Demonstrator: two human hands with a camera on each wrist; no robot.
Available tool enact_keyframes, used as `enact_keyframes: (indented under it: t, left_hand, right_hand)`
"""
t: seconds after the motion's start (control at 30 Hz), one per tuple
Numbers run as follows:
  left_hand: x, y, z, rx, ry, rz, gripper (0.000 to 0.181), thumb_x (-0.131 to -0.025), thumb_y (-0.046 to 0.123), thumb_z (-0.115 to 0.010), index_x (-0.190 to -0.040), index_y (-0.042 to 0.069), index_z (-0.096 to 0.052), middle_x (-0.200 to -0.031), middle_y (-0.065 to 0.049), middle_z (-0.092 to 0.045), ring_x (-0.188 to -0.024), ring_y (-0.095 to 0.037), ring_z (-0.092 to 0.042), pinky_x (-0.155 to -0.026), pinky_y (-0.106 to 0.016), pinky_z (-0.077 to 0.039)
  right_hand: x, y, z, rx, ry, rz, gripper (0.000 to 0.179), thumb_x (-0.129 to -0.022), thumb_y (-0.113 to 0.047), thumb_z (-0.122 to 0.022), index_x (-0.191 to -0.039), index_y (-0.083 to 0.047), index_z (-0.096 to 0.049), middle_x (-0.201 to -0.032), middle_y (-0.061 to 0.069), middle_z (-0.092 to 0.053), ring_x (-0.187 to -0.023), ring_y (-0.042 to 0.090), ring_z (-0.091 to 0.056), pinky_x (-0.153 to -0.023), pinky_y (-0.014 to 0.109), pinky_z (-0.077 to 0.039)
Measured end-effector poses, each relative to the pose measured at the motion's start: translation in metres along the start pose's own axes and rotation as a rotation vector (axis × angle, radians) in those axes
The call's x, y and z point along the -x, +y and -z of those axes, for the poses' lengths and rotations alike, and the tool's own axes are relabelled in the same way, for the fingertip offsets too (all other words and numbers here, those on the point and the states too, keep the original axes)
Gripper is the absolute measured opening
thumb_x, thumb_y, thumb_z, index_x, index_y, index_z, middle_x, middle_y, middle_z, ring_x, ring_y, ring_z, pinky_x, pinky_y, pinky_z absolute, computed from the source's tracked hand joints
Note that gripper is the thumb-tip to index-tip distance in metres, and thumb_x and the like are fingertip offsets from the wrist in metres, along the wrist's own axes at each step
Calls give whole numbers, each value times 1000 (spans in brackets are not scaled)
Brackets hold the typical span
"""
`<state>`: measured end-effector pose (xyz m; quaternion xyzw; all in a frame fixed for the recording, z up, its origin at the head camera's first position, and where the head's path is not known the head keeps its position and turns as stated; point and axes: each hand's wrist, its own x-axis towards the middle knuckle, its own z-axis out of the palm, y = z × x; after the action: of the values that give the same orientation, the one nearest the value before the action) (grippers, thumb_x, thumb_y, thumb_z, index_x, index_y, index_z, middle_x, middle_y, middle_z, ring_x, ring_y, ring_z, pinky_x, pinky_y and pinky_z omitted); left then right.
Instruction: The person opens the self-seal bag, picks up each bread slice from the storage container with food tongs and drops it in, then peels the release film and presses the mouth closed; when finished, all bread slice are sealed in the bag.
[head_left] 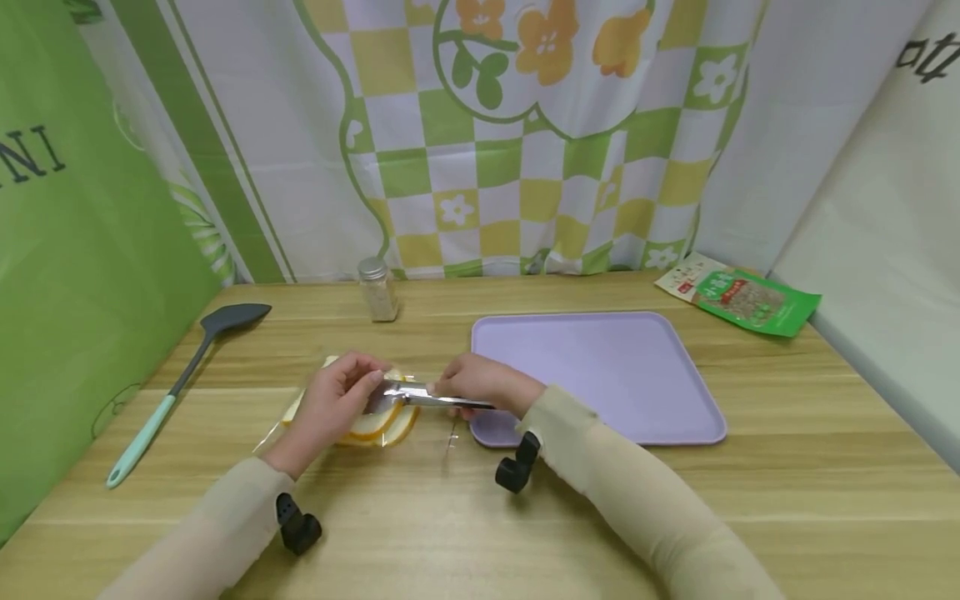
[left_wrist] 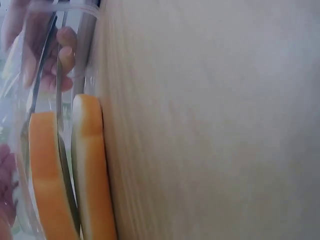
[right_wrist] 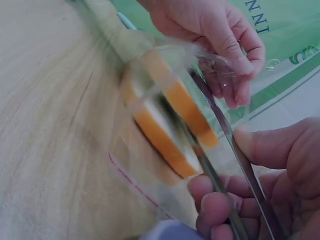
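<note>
My right hand (head_left: 480,381) grips metal tongs (head_left: 420,396), thumb on one arm and fingers on the other. The tongs reach into a clear plastic bag (right_wrist: 137,182) holding bread slices (head_left: 367,429) with orange-brown crusts. In the left wrist view, one slice (left_wrist: 45,170) lies between the tong arms, and another slice (left_wrist: 92,165) lies beneath, nearer the table. My left hand (head_left: 330,404) pinches the bag's upper side over the tong heads. Whether the tongs press the slice is unclear through the plastic.
Right of the bag lies a lilac tray (head_left: 592,367), close under my right wrist. A spatula (head_left: 176,387) with a mint handle rests at left. A seasoning jar (head_left: 378,292) stands behind the bag, and a green food packet (head_left: 742,298) lies at the back right.
</note>
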<state>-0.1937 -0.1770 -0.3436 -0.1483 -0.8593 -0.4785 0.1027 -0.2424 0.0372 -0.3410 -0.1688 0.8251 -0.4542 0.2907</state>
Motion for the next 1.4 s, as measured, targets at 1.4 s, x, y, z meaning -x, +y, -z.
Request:
enact_keyframes:
  t: [1.4]
  left_hand:
    - [-5,-8,2,-47,85,-50,14,-93,16,-56,-94,3,-61,-99,-8,-69,-93,2,-58,-79,-10,-44]
  right_hand:
    - [100,60,79,-75,74,-20,34,-93,-26,-54,-96,7,-63,-66,3,-59,-52,11,-49,-51,24,-39]
